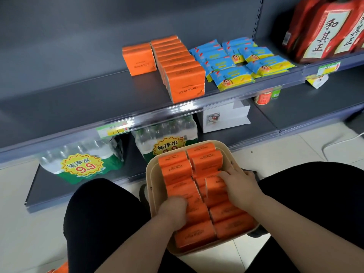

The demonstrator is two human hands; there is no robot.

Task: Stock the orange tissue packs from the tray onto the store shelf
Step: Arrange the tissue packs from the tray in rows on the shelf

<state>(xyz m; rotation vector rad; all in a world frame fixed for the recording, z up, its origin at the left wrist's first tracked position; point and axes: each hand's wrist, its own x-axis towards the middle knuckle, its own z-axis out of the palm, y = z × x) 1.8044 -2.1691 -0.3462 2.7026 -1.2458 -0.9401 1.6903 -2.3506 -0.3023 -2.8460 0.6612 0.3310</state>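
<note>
A beige tray [152, 174] rests between my knees, filled with several orange tissue packs [175, 170]. My left hand [173, 210] reaches into the tray's left side, fingers curled down around a pack. My right hand [241, 185] is on the right side, fingers closed over an upright pack [214, 186]. On the grey shelf [88, 99] above stand a row of orange packs [185, 79] and one separate pack [138, 59] to its left.
Blue wipe packets [242, 64] lie right of the orange row. Red boxes [325, 28] fill the upper right shelf. Bottled water packs [82, 162] and a white box [224, 117] sit on the bottom shelf. My black-clad knees flank the tray.
</note>
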